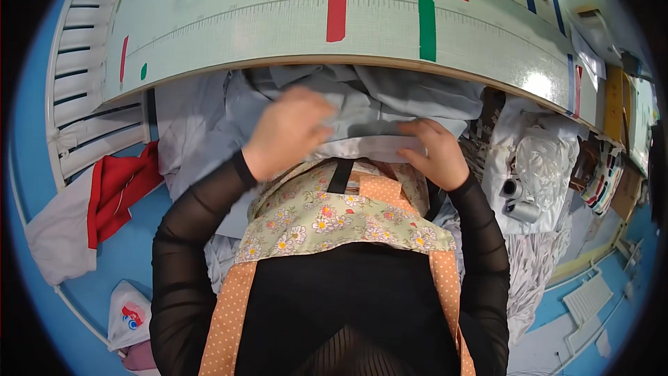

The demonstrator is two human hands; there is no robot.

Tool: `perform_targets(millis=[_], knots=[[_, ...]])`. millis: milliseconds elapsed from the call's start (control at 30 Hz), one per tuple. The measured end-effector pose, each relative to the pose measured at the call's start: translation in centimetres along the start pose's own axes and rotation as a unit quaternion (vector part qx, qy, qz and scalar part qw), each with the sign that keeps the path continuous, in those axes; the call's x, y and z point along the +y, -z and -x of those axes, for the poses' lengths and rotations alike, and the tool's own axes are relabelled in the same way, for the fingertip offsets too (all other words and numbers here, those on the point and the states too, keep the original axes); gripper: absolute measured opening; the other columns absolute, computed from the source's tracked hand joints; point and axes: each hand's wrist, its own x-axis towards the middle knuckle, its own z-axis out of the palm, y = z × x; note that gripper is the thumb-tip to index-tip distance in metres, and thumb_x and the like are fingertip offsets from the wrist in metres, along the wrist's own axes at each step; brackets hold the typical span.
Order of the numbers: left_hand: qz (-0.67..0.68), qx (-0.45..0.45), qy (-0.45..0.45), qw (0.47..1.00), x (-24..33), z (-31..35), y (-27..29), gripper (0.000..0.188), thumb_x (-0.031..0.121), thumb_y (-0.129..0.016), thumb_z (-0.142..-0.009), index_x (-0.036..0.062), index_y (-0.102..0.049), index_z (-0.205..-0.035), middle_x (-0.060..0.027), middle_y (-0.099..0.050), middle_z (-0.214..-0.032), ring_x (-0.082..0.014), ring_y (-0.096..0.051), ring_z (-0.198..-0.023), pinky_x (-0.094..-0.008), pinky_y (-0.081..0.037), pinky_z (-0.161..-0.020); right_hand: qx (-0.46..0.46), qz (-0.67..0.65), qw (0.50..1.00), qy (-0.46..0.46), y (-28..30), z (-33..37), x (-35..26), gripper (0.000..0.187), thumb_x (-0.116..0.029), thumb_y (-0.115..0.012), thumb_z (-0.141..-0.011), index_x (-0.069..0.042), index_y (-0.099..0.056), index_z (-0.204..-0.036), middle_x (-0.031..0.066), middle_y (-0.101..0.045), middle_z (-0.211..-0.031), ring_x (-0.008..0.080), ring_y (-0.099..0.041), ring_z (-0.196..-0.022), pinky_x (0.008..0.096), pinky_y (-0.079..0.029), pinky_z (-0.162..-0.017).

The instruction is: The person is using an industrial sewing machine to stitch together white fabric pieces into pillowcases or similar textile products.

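Light grey cloth (355, 117) lies bunched over my lap, below the near edge of the table. Along its near side runs a paler, smooth band (362, 147). My right hand (441, 156) is at the right end of this band, its thumb and bent fingers closing on the cloth from either side. To the left, my left hand (289, 131) is over the cloth, smeared by motion. Its fingers are too blurred to show whether they hold anything. A flowered apron (327, 219) covers my lap under the cloth.
Ahead, the pale table (229, 42) has ruler markings and coloured tape strips. A white slatted rack (73, 83) stands left, near a red and white cloth (115, 198). On the right, thread spools (523, 210) and clear plastic (546, 157) lie on white fabric. A plastic bag (129, 315) sits lower left.
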Motion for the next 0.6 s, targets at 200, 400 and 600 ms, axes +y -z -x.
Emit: perform_targets(millis=[200,400,600], knots=[[0.044,-0.045,0.095,0.993,2.8,1.9,-5.8,0.032,0.02,-0.072,-0.078,0.0048,-0.063,-0.104,-0.0125,-0.064,-0.097,-0.0354,-0.06,-0.093,-0.0429,-0.048,-0.082,-0.187,-0.047,0.98,-0.058,-1.6,-2.7,1.2,0.049,-0.014,-0.073,-0.07,-0.004,-0.059,-0.116,0.0153,-0.066,-0.091,0.0326,-0.065,-0.083,0.0367,-0.051,-0.072],[0.125,-0.108,0.161,0.973,1.4,1.7,-7.0,0.017,0.019,-0.066,-0.083,0.0041,-0.061,-0.091,-0.0152,-0.063,-0.084,-0.0339,-0.062,-0.079,-0.0406,-0.049,-0.069,-0.199,-0.031,0.977,-0.07,-0.6,-1.4,1.4,0.028,-0.014,-0.072,-0.071,-0.002,-0.066,-0.096,0.0142,-0.065,-0.082,0.03,-0.065,-0.082,0.0361,-0.05,-0.071],[0.263,-0.08,0.16,0.948,1.7,1.7,-4.3,0.013,0.013,-0.065,-0.084,0.0021,-0.06,-0.09,-0.0135,-0.064,-0.083,-0.0313,-0.063,-0.076,-0.0371,-0.049,-0.068,-0.111,-0.069,0.991,-0.041,0.0,0.0,1.1,0.014,-0.009,-0.071,-0.072,0.0,-0.065,-0.081,0.012,-0.063,-0.084,0.0288,-0.063,-0.085,0.0353,-0.049,-0.074]])
